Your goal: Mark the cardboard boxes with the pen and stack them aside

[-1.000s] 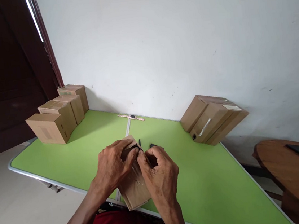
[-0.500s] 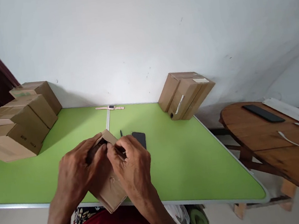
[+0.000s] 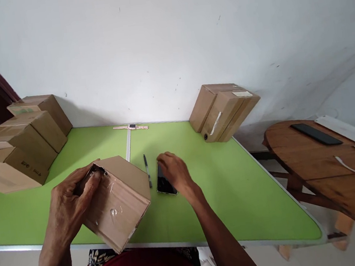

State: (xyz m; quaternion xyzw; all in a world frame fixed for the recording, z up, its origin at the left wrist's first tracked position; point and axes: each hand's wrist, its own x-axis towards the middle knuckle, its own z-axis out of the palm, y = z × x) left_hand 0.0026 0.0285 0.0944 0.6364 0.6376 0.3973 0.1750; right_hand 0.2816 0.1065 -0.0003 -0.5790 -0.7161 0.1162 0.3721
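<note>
Green table [image 3: 237, 194] shows open room right of centre. Stacked cartons [image 3: 14, 148] crowd its left edge; leaning cartons [image 3: 223, 110] fill the far right corner. A tilted cardboard box [image 3: 121, 200] juts past the near edge, the left hand [image 3: 66, 202] wrapping its fingers round the upper corner. The right hand [image 3: 174, 170] rests on a black phone [image 3: 164, 187], fingers curved down; whether they grip, I cannot tell. A pen [image 3: 148, 175] lies between box and phone.

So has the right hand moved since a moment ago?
Yes. The right hand left the cardboard box and went rightward, past the pen, to the black phone on the green table.
</note>
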